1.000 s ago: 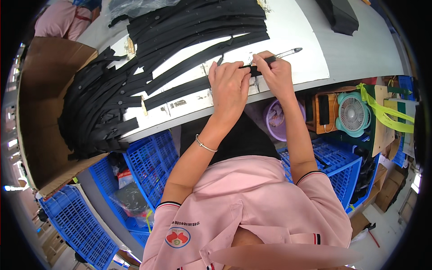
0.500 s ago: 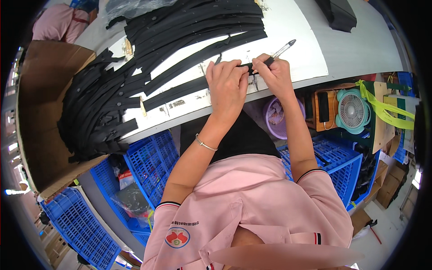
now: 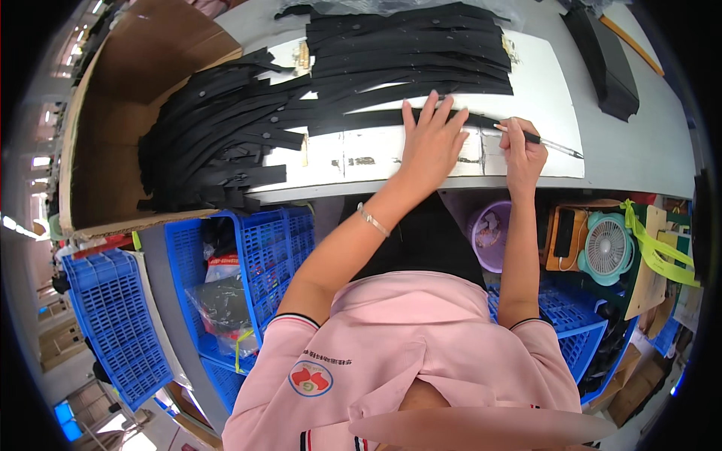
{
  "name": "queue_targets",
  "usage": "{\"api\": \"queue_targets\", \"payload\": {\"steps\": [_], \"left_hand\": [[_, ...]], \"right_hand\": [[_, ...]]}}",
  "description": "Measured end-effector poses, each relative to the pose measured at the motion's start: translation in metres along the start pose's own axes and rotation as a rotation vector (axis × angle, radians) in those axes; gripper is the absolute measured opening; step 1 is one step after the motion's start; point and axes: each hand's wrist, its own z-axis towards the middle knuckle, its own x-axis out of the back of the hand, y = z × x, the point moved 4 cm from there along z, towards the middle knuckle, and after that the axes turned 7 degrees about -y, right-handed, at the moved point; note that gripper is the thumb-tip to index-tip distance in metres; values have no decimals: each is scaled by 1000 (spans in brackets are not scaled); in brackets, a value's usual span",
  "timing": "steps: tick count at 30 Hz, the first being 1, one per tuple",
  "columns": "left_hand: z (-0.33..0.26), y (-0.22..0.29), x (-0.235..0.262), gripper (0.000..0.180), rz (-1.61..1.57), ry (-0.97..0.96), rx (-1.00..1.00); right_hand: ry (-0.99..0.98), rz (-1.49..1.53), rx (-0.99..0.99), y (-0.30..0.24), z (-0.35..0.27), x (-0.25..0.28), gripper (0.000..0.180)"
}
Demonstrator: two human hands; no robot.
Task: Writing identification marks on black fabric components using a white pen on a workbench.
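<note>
Spread left hand (image 3: 430,150) on strip (image 3: 376,119), right hand (image 3: 524,161) clamped on pen (image 3: 560,148), heap (image 3: 203,143) reaching into carton (image 3: 124,113) upper left, bag (image 3: 224,301) in crate (image 3: 275,259) lower left, scraps (image 3: 489,228) in bin (image 3: 492,259) centre right

Strips (image 3: 410,56) on the board (image 3: 556,98), cardboard box (image 3: 162,41) at left

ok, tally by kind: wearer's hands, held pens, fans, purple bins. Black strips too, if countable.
Hands: 2 (left hand, right hand)
Held pen: 1
Fan: 1
Purple bin: 1
Total: 5
Black strips: overlapping, can't count; excluded.
</note>
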Motion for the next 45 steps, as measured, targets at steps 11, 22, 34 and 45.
{"api": "queue_targets", "payload": {"steps": [11,22,34,45], "left_hand": [[-18,-63,59,42,54,213,-100],[-90,-191,136,39,473,114,246],[-81,-198,167,23,340,408,140],[-41,-35,61,27,-47,103,-220]], "right_hand": [[47,14,-34,0,7,0,24],[-68,-104,170,3,5,-16,18],[-16,-220,137,1,10,-14,12],[89,-323,270,-1,-3,-16,17]]}}
